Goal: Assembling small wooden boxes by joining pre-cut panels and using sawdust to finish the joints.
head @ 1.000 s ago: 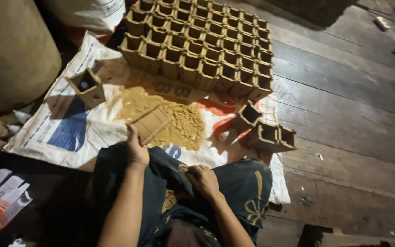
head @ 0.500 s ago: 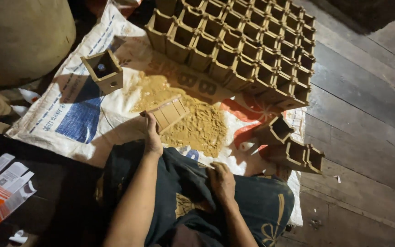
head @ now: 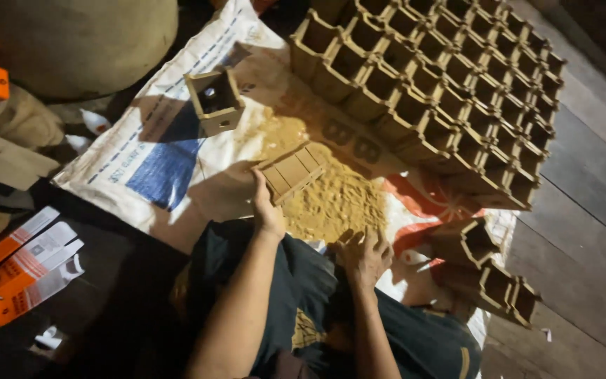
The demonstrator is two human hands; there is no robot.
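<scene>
Item: flat ribbed panel of tan pressed fibre (head: 291, 170), an unfolded pot blank. Held in the left hand (head: 266, 208), thumb and fingers pinched on its near edge, so that it stands tilted just beyond the knuckles and over the loose tan sawdust-like heap (head: 331, 196).

Change: a second ago the right hand (head: 366, 254) lay back on the lap; it now rests at the near edge of the heap, fingers spread and bent down into the grains. The panel has kept its place over the heap. By that, the work has likely moved from holding to gathering the loose stuff.

Under both hands: white woven plastic sack with blue and red print (head: 156, 158), spread flat.

Beyond the left hand: single square open-topped fibre pot (head: 214, 100).

Beyond the right hand: packed block of like pots in rows (head: 450, 91).

Right of the right hand: short toppled row of pots (head: 496, 281), on dark wooden floorboards (head: 583, 210).
</scene>
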